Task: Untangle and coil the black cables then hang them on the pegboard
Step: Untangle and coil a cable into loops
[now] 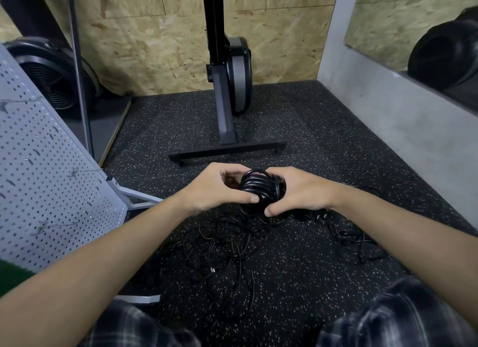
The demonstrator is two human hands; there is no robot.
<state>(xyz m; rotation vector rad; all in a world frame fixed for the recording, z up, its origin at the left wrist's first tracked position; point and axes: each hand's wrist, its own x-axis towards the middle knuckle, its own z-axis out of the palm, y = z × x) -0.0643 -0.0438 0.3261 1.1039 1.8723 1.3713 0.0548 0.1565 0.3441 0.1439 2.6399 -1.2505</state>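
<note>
A thick black cable, wound into a tight coil point(260, 185), is held above the floor between both hands. My left hand point(217, 187) grips its left side, thumb across the front of the loops. My right hand point(297, 191) grips the right side, fingers curled over the top and thumb below. Under the hands, a loose tangle of thin black cables point(227, 245) sprawls over the speckled black floor, with more strands at the right point(354, 239). The grey pegboard point(46, 181) leans at the left, with several hooks on it.
A black rowing machine stands upright on its foot bar point(227, 150) just beyond the hands. A mirror point(51, 75) stands behind the pegboard. A grey concrete wall point(403, 129) runs along the right. The pegboard's metal feet point(139, 199) jut onto the floor. My knees fill the bottom corners.
</note>
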